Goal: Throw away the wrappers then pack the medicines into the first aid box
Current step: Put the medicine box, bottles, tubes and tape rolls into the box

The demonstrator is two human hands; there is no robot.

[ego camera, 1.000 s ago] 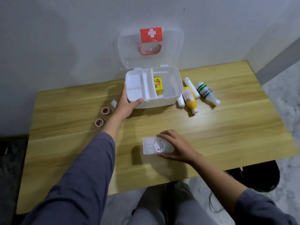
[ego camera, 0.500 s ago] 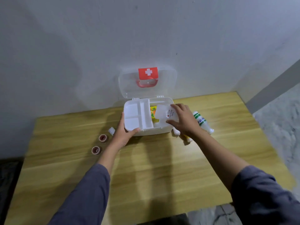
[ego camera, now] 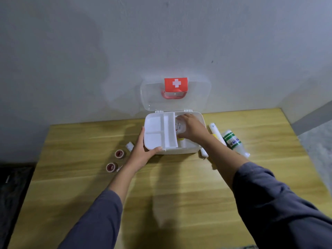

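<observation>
first aid box — a white plastic case with rounded corners, standing at the far middle of the worktop against the wall, its clear lid raised upright and bearing a red label with a white cross above a red handle. a white divided tray covers the left part of the box; its compartments show nothing in them. the right part is an open well, where the right hand grasps a flat white packet with small printed text, held down inside the well; a bit of yellow shows beneath it, too hidden to identify. the left hand grips the box at its near left corner, thumb on the front rim, fingers against the left wall.

outside the box, just right of it, lie a slim white tube, a white bottle with green bands on its side, and another white tube end partly hidden by the right forearm. left of the box lie two small round rolls with dark red centres and a small white piece, all apart from the box.

the worktop is pale wood-grain laminate, smooth and matt — its near half is open, crossed only by the two grey-sleeved forearms. its right and left edges are in view; the far edge meets the plain grey wall.
</observation>
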